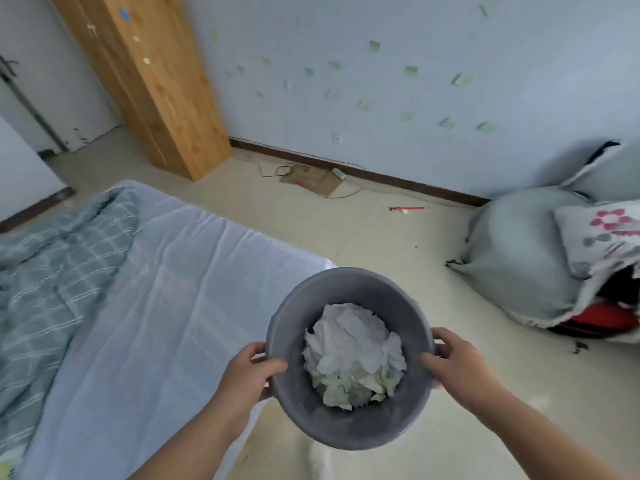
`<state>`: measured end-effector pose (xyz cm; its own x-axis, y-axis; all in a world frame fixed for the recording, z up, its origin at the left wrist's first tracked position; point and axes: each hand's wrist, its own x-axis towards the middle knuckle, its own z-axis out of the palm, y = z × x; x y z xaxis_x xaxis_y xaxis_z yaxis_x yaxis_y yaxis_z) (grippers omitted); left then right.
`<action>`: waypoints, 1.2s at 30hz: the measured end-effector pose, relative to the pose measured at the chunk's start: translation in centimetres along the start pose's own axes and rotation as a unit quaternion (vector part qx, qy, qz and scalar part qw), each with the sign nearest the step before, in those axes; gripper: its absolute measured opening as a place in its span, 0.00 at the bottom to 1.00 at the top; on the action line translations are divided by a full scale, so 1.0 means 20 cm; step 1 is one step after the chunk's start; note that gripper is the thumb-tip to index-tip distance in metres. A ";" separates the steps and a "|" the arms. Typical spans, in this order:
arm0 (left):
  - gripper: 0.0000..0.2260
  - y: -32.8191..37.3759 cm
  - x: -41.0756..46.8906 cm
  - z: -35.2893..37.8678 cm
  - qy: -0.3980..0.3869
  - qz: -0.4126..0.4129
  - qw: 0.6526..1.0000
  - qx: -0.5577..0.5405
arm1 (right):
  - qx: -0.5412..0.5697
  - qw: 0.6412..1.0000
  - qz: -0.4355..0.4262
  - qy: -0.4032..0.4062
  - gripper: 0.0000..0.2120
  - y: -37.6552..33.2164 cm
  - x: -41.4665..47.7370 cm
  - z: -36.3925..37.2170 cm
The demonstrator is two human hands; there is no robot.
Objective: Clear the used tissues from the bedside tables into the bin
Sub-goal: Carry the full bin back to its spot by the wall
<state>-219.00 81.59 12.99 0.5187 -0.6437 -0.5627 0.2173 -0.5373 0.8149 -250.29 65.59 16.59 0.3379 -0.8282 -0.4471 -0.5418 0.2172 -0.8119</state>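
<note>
A round grey bin is held in the air in front of me, over the floor by the corner of the bed. Crumpled white tissues fill its bottom, with some pale greenish scraps under them. My left hand grips the bin's left rim, thumb inside. On the opposite rim sits my right hand, holding it the same way. No bedside table is in view.
The bed with a pale blue sheet and a checked quilt lies at the left. A wooden wardrobe stands at the back. Cardboard and cables lie by the wall, and stuffed bags and a flowered pillow pile up at the right.
</note>
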 end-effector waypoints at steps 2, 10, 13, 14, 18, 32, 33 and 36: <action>0.13 0.10 0.17 0.15 -0.034 0.004 0.999 0.017 | 0.017 0.999 0.020 0.036 0.21 0.03 0.08 -0.09; 0.17 0.55 0.87 0.54 -0.148 0.020 0.987 0.062 | -0.003 0.988 0.073 0.133 0.13 -0.06 0.62 -0.32; 0.19 0.78 1.09 0.64 -0.184 0.026 0.979 0.080 | -0.013 0.984 0.080 0.160 0.13 -0.15 0.82 -0.39; 0.19 0.84 1.16 0.68 -0.191 0.026 0.978 0.086 | -0.018 0.983 0.082 0.165 0.13 -0.17 0.88 -0.42; 0.19 1.05 1.42 0.82 -0.201 0.024 0.974 0.102 | -0.009 0.982 0.088 0.168 0.12 -0.22 1.14 -0.52; 0.13 1.68 2.43 1.29 -0.098 0.007 0.992 0.077 | 0.016 0.996 0.032 0.077 0.14 -0.56 2.67 -1.06; 0.13 1.74 2.50 1.29 -0.085 0.006 0.994 0.063 | 0.010 0.997 0.022 0.069 0.13 -0.63 2.78 -1.10; 0.13 1.84 2.69 1.25 -0.053 0.000 0.998 0.028 | -0.025 0.999 -0.004 0.034 0.13 -0.86 3.10 -1.13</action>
<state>-203.82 13.60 9.28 0.4269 -0.6964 -0.5769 0.1691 -0.5653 0.8074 -237.45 -1.20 11.31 0.2910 -0.8633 -0.4124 -0.5776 0.1852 -0.7951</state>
